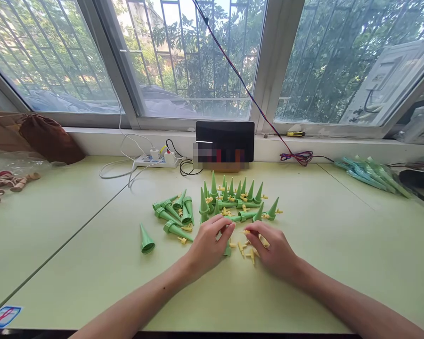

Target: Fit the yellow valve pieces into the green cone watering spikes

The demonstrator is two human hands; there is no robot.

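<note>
My right hand (273, 247) pinches a small yellow plastic fitting (245, 231) between thumb and fingertips. Facing it, my left hand (212, 238) is closed in a pinch, and what its fingertips hold is too small to make out. Partly hidden under the left hand is a green piece (227, 250). Loose yellow fittings (250, 255) lie on the table between and beneath my hands. Beyond them stand several green cone-shaped spikes (214, 186) with yellow fittings attached, some lying on their sides.
Left of my hands lies a pile of green spikes (167, 214), with a single green cone (147, 240) apart from it. At the back are a dark-screened tablet (225, 136), a power strip (155, 161) and bundled cable (298, 157). Plastic-wrapped items (372, 174) lie right, wooden pieces (19, 183) left.
</note>
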